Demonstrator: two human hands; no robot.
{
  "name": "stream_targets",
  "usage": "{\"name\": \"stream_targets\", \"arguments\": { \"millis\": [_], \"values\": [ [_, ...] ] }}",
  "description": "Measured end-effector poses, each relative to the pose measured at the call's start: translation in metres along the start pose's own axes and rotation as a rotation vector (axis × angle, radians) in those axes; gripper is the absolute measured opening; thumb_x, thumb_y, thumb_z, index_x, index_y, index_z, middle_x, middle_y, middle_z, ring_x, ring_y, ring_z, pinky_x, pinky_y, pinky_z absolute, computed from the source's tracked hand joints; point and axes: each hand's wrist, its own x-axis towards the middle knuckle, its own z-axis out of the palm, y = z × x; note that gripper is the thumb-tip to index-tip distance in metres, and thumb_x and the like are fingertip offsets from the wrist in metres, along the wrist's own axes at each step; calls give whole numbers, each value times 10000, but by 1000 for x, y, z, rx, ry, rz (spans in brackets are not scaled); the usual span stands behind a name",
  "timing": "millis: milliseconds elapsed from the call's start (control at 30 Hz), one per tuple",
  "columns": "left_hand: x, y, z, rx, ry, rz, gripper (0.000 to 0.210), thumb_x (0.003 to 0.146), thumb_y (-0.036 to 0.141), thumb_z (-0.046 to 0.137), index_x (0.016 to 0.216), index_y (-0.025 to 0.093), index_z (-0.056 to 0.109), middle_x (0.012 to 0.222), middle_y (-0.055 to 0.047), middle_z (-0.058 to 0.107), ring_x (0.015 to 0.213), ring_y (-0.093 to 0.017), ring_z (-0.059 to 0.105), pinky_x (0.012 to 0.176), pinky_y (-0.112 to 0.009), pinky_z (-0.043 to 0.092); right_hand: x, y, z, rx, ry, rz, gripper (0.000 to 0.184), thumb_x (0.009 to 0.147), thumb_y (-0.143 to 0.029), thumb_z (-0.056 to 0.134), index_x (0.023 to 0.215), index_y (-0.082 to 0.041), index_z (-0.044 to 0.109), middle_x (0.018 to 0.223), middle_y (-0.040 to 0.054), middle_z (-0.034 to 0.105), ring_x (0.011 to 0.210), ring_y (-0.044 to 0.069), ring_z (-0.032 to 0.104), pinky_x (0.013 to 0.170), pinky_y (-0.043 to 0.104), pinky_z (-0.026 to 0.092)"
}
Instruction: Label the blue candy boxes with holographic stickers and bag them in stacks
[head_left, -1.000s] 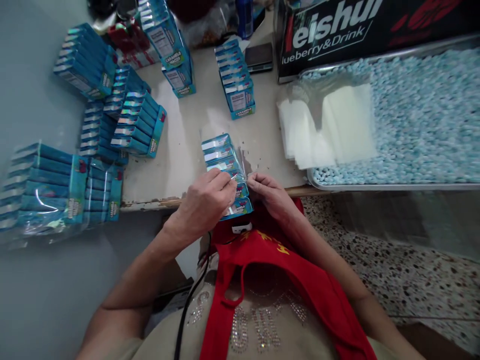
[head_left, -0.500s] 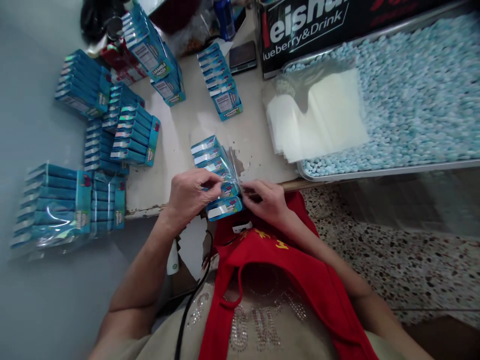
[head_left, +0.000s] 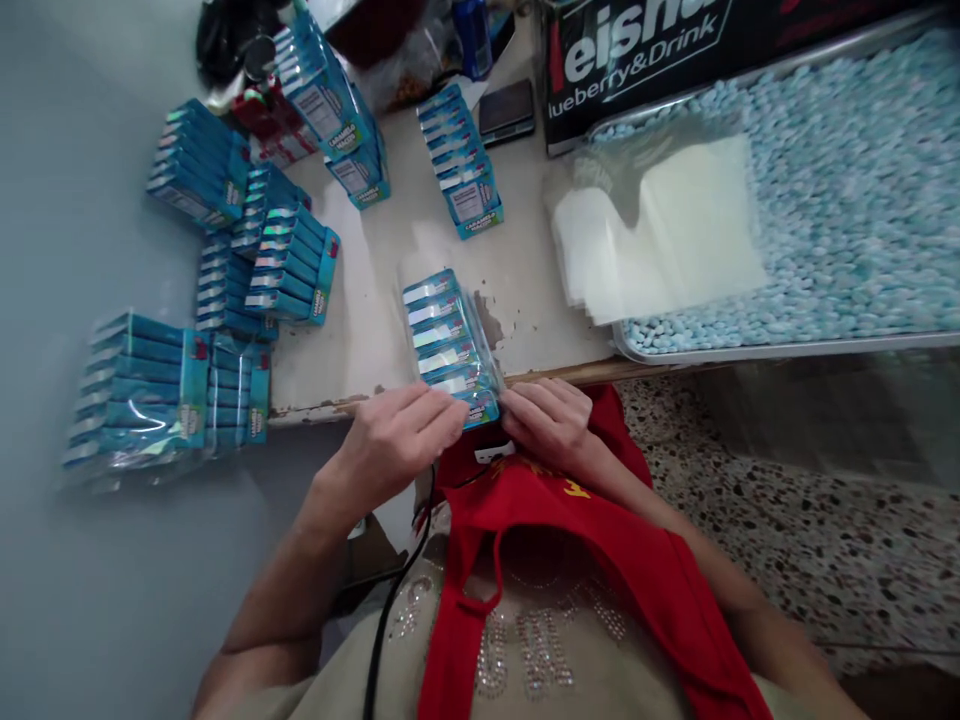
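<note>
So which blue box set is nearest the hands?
The plastic-wrapped row of flat blue boxes at centre; it alone has its near end between the left hand and right hand.

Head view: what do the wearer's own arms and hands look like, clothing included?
The left hand and right hand are ungloved, with bare forearms. The beige shirt has short sleeves and sparkly studded lettering; over it is a red apron with yellow markings. A black cable runs down the front.

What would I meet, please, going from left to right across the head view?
Blue cardboard boxes bundled in clear plastic, film-covered row of blue cardboard boxes, bare right hand, silvery metal tray.
</note>
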Motion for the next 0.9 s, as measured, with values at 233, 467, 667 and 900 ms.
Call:
{"name": "stream_targets", "arguments": {
  "millis": [233, 467, 667, 900],
  "values": [
    [-71, 33, 44, -394, 538, -658, 521, 855, 324, 853, 1320, 251, 628, 959, 0, 748, 826, -139, 728, 789, -272, 617, -33, 18, -23, 270, -47, 420, 661, 892, -528, 780, 1459, -277, 550, 1276, 144, 698, 1113, 330, 703, 932, 516, 615],
    [-88, 52, 131, -786, 295, -1119, 1178, 647, 572, 963, 1617, 207, 404, 1493, -192, 629, 1363, -389, 627, 1125, -521, 550, -26, 22, -1, 255, -476, 393, 891, 902, -358, 773, 1672, -285, 330, 1547, 158, 581, 1380, 389, 597, 1116, 627, 535],
    [-65, 55, 132, -922, 528, -1237, 973, 741, 468, 933, 1576, 220, 500, 1363, -89, 737, 1217, -304, 732, 1080, -440, 604, -25, 7, 10, 270, -354, 607, 710, 905, -399, 766, 1565, -284, 529, 1342, 107, 738, 1162, 328, 744, 1024, 538, 619],
    [-85, 55, 129, -585, 524, -1089, 962, 828, 396, 885, 1625, 247, 368, 1295, -91, 765, 1148, -271, 759, 1032, -434, 625, -16, -2, 7, 26, -323, 456, 616, 903, -418, 775, 1465, -224, 613, 1246, 115, 777, 1128, 322, 744, 1106, 581, 545]
  ]
}}
